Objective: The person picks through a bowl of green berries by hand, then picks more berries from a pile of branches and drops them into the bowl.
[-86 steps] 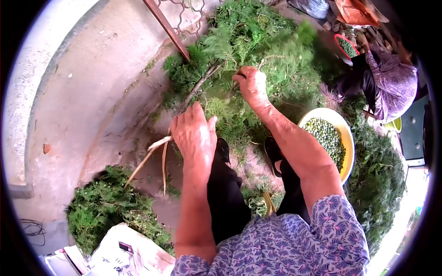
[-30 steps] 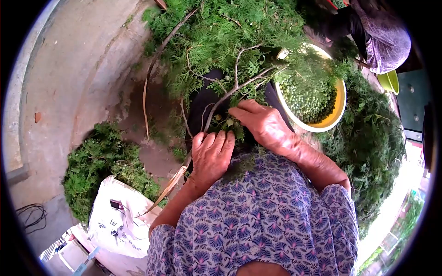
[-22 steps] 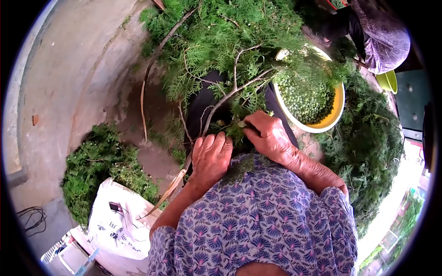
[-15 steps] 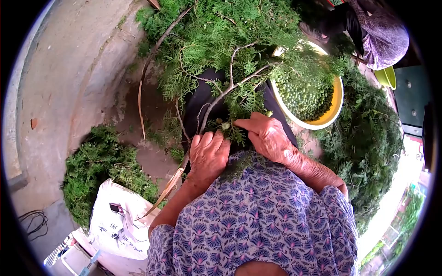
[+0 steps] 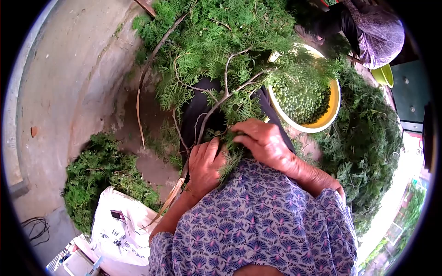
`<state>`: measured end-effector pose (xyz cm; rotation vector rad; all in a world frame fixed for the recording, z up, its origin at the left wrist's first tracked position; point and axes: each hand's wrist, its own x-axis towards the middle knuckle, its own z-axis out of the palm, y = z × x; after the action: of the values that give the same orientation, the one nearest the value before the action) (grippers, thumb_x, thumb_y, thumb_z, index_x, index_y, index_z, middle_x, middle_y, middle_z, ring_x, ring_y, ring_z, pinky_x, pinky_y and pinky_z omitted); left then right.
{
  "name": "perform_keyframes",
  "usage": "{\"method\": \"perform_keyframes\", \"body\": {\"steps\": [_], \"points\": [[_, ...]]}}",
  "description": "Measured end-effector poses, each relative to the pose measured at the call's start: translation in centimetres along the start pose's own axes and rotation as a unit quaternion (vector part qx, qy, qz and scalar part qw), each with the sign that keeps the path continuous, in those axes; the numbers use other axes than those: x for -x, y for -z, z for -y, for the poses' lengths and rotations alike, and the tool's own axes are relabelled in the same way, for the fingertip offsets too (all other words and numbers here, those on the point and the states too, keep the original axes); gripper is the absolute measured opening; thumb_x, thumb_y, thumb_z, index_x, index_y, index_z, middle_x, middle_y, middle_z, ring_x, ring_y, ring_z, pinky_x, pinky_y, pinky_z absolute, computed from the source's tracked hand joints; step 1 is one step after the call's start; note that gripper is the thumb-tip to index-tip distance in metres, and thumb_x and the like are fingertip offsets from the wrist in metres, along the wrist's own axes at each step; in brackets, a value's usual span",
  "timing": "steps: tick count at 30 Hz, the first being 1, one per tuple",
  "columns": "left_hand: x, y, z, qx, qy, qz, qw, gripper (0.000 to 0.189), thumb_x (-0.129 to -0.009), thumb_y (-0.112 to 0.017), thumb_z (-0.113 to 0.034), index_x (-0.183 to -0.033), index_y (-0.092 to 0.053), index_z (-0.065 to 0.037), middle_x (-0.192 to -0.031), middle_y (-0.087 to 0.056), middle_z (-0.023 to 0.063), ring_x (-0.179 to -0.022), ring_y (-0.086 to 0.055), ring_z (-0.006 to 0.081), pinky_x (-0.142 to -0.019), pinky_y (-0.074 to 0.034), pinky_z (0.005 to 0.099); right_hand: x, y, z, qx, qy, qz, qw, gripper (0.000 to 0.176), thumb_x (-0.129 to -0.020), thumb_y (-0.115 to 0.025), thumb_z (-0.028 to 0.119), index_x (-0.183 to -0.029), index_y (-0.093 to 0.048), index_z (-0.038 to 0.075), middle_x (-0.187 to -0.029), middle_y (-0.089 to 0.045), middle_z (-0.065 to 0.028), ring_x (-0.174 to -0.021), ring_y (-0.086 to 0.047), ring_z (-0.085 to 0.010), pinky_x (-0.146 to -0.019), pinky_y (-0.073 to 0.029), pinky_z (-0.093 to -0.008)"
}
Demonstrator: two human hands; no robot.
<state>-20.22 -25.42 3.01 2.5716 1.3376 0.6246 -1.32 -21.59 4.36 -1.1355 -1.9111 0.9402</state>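
A leafy evergreen branch [image 5: 225, 97] lies across my dark-trousered lap, its woody stem running down towards my left hand. My left hand [image 5: 205, 162] is closed round the lower part of the branch, with green sprigs poking out beside its fingers. Just to its right, my right hand [image 5: 263, 141] has curled fingers, thumb and forefinger close together at a sprig. Whatever lies between those fingertips is too small or hidden to make out. Beyond my right hand a yellow basin [image 5: 337, 103] with a pale rim holds many small round green cones [image 5: 299, 99], partly covered by foliage.
Cut evergreen foliage is heaped ahead [image 5: 202, 27], at right [image 5: 363, 142] and at lower left [image 5: 99, 170]. A white sack [image 5: 115, 234] with dark writing lies at lower left. Another person [image 5: 380, 39] sits at upper right near a yellow-green container [image 5: 383, 76]. A concrete wall [image 5: 69, 60] stands left.
My right hand has drawn its forefinger in and tilted towards the sprigs. The round green cone seen between my hands no longer shows. My left hand has turned slightly, still on the branch.
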Motion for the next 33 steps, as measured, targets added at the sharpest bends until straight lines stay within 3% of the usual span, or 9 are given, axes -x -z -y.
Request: {"method": "perform_keyframes", "body": {"steps": [2,5,12,14,15,16,18,29,33], "points": [[-0.1,0.5,-0.4,0.134,0.026,-0.056,0.989,0.034,-0.067,-0.064,-0.012,-0.099,-0.062,0.0,-0.11,-0.054,0.0132,-0.094,-0.054,0.0282,-0.077,-0.043,0.0385,0.7,0.7,-0.7,-0.011,-0.015,-0.08,0.997,0.02,-0.083,-0.061,0.007,-0.102,-0.058,0.003,-0.075,-0.06,-0.0047,-0.064,-0.058,-0.0161,-0.06,-0.049,-0.0248],[-0.5,0.5,-0.8,0.253,0.062,-0.092,0.961,0.035,-0.07,-0.067,-0.01,-0.104,-0.061,-0.002,-0.1,-0.059,0.0124,-0.091,-0.057,0.0288,-0.081,-0.044,0.0401,0.4,2.3,1.5,-0.272,-0.298,-0.11,0.908,0.016,-0.089,-0.056,0.014,-0.101,-0.056,0.003,-0.078,-0.056,-0.0002,-0.064,-0.05,-0.0036,-0.051,-0.044,-0.0193],[-2.0,1.1,0.0,0.187,0.091,0.069,0.976,0.019,-0.074,-0.058,0.001,-0.093,-0.061,-0.002,-0.089,-0.063,0.0127,-0.081,-0.061,0.027,-0.078,-0.048,0.0358,1.3,1.2,-0.6,-0.5,-0.263,-0.166,0.808,0.012,-0.089,-0.055,0.013,-0.098,-0.055,0.004,-0.074,-0.056,0.0,-0.053,-0.049,-0.0066,-0.046,-0.039,-0.0187],[-2.8,0.1,1.1,0.384,0.197,-0.079,0.899,0.024,-0.074,-0.055,0.006,-0.096,-0.061,0.0,-0.093,-0.062,0.0128,-0.08,-0.062,0.0225,-0.073,-0.05,0.0325,1.3,1.2,-0.4,-0.539,-0.251,-0.151,0.79,0.012,-0.089,-0.054,0.013,-0.098,-0.055,0.004,-0.073,-0.054,-0.0001,-0.054,-0.049,-0.0068,-0.046,-0.04,-0.0193],[-2.9,0.5,1.4,0.638,0.306,-0.094,0.701,0.032,-0.073,-0.054,0.012,-0.102,-0.061,-0.001,-0.103,-0.061,0.0133,-0.084,-0.062,0.0198,-0.071,-0.051,0.0284,1.3,0.9,-0.4,-0.533,-0.251,-0.166,0.791,0.012,-0.09,-0.054,0.014,-0.097,-0.055,0.004,-0.071,-0.051,0.0004,-0.053,-0.048,-0.0068,-0.046,-0.04,-0.0206],[-3.9,1.1,0.9,0.483,0.366,-0.104,0.788,0.04,-0.072,-0.053,0.015,-0.109,-0.06,-0.002,-0.109,-0.059,0.0139,-0.091,-0.062,0.0214,-0.078,-0.05,0.0283,1.4,1.0,-0.1,-0.536,-0.248,-0.166,0.79,0.012,-0.09,-0.054,0.014,-0.097,-0.055,0.004,-0.071,-0.051,0.0004,-0.053,-0.048,-0.0068,-0.046,-0.04,-0.0206],[-4.8,1.0,1.2,0.285,0.173,-0.058,0.941,0.044,-0.073,-0.052,0.015,-0.111,-0.059,-0.004,-0.111,-0.059,0.0135,-0.097,-0.061,0.0225,-0.083,-0.048,0.0287,1.9,1.2,0.5,-0.493,-0.268,-0.087,0.823,0.013,-0.09,-0.053,0.015,-0.097,-0.055,0.004,-0.069,-0.049,0.0012,-0.052,-0.046,-0.0066,-0.045,-0.039,-0.0211],[-8.3,0.1,0.1,0.291,-0.01,0.028,0.956,0.03,-0.072,-0.059,0.002,-0.099,-0.064,-0.009,-0.109,-0.062,0.0079,-0.088,-0.064,0.0241,-0.07,-0.052,0.0281,2.3,2.2,0.5,-0.485,-0.234,-0.051,0.841,0.01,-0.091,-0.052,0.013,-0.095,-0.056,0.005,-0.063,-0.05,0.0017,-0.048,-0.045,-0.0045,-0.042,-0.034,-0.0186],[-7.5,-0.1,0.2,0.248,0.01,0.03,0.968,0.019,-0.075,-0.064,-0.007,-0.093,-0.06,-0.008,-0.089,-0.063,0.0102,-0.073,-0.064,0.0279,-0.059,-0.05,0.0299,1.9,2.5,0.2,-0.214,-0.156,-0.138,0.954,0.009,-0.085,-0.061,0.01,-0.089,-0.059,0.002,-0.071,-0.056,-0.0011,-0.06,-0.05,-0.0079,-0.057,-0.043,-0.0225]]}}
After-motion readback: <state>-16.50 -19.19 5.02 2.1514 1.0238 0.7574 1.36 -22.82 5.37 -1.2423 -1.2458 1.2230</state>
